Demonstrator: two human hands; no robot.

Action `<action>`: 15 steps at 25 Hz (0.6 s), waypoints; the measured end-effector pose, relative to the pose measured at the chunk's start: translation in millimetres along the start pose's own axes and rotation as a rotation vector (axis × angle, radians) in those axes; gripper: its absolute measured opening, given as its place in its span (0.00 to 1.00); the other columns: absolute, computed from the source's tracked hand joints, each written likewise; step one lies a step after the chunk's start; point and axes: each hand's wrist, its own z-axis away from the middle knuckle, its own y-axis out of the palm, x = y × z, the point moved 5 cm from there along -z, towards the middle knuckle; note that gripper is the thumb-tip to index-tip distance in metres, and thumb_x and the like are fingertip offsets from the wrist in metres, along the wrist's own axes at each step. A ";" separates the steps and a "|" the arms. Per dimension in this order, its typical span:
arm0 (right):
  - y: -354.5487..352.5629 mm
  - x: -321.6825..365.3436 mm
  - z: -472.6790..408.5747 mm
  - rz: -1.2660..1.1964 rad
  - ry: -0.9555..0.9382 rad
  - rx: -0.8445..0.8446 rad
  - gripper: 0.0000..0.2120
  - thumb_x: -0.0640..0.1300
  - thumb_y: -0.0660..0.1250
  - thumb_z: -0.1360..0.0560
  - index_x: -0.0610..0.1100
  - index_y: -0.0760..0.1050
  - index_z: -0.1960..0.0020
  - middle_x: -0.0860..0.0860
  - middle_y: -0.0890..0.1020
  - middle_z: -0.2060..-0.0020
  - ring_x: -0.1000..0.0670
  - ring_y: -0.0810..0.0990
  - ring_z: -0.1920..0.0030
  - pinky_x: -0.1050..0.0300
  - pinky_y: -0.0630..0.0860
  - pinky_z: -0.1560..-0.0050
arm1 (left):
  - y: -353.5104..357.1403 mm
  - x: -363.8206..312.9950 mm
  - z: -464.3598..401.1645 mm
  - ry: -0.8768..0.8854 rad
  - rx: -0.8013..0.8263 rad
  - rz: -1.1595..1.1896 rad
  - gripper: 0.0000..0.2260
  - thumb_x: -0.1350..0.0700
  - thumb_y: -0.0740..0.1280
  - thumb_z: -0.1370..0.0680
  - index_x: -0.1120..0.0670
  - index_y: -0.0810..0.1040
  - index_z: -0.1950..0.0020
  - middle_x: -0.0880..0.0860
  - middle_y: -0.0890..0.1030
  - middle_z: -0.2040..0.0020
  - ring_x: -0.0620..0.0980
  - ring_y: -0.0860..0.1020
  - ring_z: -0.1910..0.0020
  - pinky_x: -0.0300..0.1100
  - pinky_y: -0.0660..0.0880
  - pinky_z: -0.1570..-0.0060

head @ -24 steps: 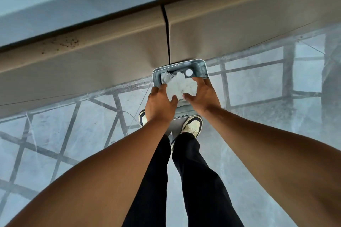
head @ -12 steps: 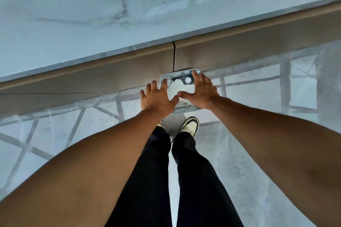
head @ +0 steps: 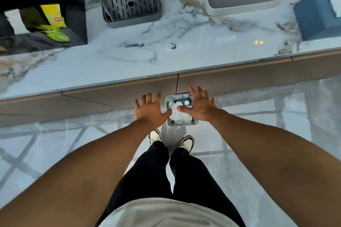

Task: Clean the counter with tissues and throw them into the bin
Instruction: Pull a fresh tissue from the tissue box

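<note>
Dark crumbs (head: 173, 45) dot the counter (head: 129, 64); blue tissue box (head: 319, 14) far right.

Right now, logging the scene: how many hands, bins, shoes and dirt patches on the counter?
hands: 2, left hand, right hand
bin: 1
shoes: 2
dirt patch: 1
Total: 6

Both bare arms reach forward and down, forearms converging. The left hand (head: 149, 111) is spread flat, palm down, fingers (head: 148, 98) splayed, empty. The right hand (head: 200, 108) is likewise spread wide and empty, thumb pointing toward the left thumb, tips near but apart.
</note>
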 end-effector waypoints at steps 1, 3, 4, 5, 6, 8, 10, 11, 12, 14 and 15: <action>-7.5 6.5 8.6 0.009 -0.003 -0.016 0.50 0.75 0.60 0.31 0.57 0.40 0.21 0.47 0.43 0.19 0.39 0.41 0.21 0.32 0.43 0.25 | -9.5 -0.5 8.0 0.015 0.004 -0.016 0.37 0.30 0.55 0.25 0.48 0.56 0.22 0.58 0.65 0.25 0.61 0.61 0.25 0.63 0.57 0.26; -21.3 19.9 23.0 0.009 -0.010 -0.045 0.49 0.75 0.59 0.31 0.56 0.40 0.21 0.47 0.44 0.19 0.39 0.42 0.20 0.33 0.44 0.25 | -29.3 -0.2 20.1 0.019 -0.010 -0.009 0.37 0.31 0.56 0.26 0.49 0.57 0.22 0.58 0.65 0.25 0.60 0.61 0.24 0.64 0.56 0.25; -28.2 25.9 29.3 0.015 -0.016 -0.059 0.49 0.75 0.59 0.31 0.56 0.40 0.21 0.47 0.44 0.19 0.40 0.42 0.20 0.33 0.44 0.25 | -40.1 0.4 23.3 0.012 -0.031 0.009 0.37 0.31 0.56 0.26 0.49 0.58 0.22 0.58 0.65 0.25 0.60 0.61 0.25 0.63 0.56 0.26; -34.1 30.3 35.3 0.028 -0.023 -0.070 0.49 0.76 0.59 0.31 0.56 0.40 0.21 0.46 0.45 0.19 0.40 0.42 0.20 0.33 0.44 0.24 | -50.7 1.2 25.7 0.003 -0.056 0.035 0.36 0.31 0.56 0.26 0.50 0.60 0.23 0.58 0.67 0.26 0.60 0.63 0.25 0.62 0.58 0.26; -39.7 33.2 40.5 0.042 -0.029 -0.077 0.50 0.76 0.59 0.31 0.56 0.39 0.21 0.46 0.46 0.19 0.40 0.42 0.20 0.33 0.44 0.24 | -61.5 1.4 27.3 -0.001 -0.080 0.060 0.36 0.31 0.56 0.26 0.52 0.62 0.24 0.59 0.68 0.27 0.60 0.64 0.26 0.61 0.59 0.26; -49.4 36.2 46.3 0.053 -0.041 -0.064 0.48 0.75 0.59 0.30 0.58 0.39 0.21 0.45 0.46 0.20 0.40 0.41 0.20 0.34 0.43 0.24 | -78.8 0.2 27.5 0.017 -0.110 0.085 0.37 0.31 0.56 0.27 0.51 0.60 0.24 0.59 0.68 0.26 0.60 0.65 0.27 0.60 0.62 0.27; -65.9 40.0 52.6 0.051 -0.062 -0.081 0.46 0.73 0.59 0.29 0.59 0.39 0.21 0.47 0.44 0.19 0.40 0.39 0.21 0.34 0.41 0.24 | -97.1 -3.9 28.7 0.053 -0.134 0.065 0.38 0.30 0.54 0.27 0.49 0.57 0.22 0.57 0.68 0.25 0.59 0.65 0.26 0.59 0.61 0.26; -77.8 42.5 54.9 0.049 -0.069 -0.109 0.46 0.73 0.59 0.29 0.59 0.40 0.21 0.48 0.43 0.19 0.41 0.38 0.21 0.34 0.40 0.24 | -107.4 -6.6 28.2 0.070 -0.142 0.042 0.39 0.30 0.54 0.27 0.49 0.57 0.21 0.57 0.68 0.25 0.58 0.65 0.26 0.58 0.61 0.26; -91.7 44.0 57.6 0.053 -0.070 -0.144 0.46 0.74 0.59 0.29 0.59 0.40 0.21 0.49 0.43 0.19 0.42 0.38 0.21 0.34 0.40 0.24 | -118.3 -10.6 26.5 0.091 -0.152 0.014 0.39 0.29 0.53 0.27 0.49 0.56 0.21 0.57 0.68 0.25 0.58 0.65 0.26 0.58 0.61 0.26; -119.6 45.1 64.7 0.073 -0.060 -0.203 0.46 0.75 0.57 0.29 0.59 0.40 0.21 0.50 0.42 0.19 0.42 0.38 0.21 0.36 0.40 0.23 | -140.6 -20.0 21.6 0.130 -0.179 -0.028 0.38 0.29 0.52 0.26 0.50 0.57 0.21 0.57 0.68 0.26 0.58 0.66 0.26 0.57 0.62 0.27; -131.5 45.0 67.8 0.082 -0.052 -0.221 0.46 0.75 0.56 0.29 0.59 0.39 0.21 0.50 0.41 0.19 0.42 0.38 0.21 0.36 0.40 0.23 | -151.1 -24.8 18.8 0.142 -0.190 -0.035 0.38 0.29 0.53 0.25 0.50 0.57 0.21 0.57 0.68 0.26 0.58 0.66 0.27 0.56 0.63 0.27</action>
